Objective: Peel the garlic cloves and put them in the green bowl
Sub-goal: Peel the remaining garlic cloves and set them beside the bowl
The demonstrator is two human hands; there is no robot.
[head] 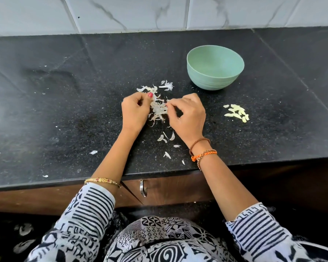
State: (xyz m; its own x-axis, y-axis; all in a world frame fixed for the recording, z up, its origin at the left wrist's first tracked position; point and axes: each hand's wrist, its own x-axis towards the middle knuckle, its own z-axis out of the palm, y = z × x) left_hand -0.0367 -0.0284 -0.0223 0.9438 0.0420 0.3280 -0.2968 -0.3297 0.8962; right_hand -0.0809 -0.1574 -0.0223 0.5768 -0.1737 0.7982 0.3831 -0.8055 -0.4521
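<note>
Garlic [158,110] sits mid-counter [64,110], pinched by my left hand [134,112] and right hand [187,115], fingers curled. I see peeled cloves [237,112] lying right of them, near the bowl [215,67].

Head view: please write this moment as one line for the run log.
stage: peeling | left hand: pinches garlic skins | right hand: pinches same | peeled cloves: on counter, right of hands | green bowl: upright, inside hidden

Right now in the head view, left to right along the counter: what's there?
Left hand → garlic skins pinched between both hands → right hand → green bowl, set farther back → peeled garlic cloves.
</note>
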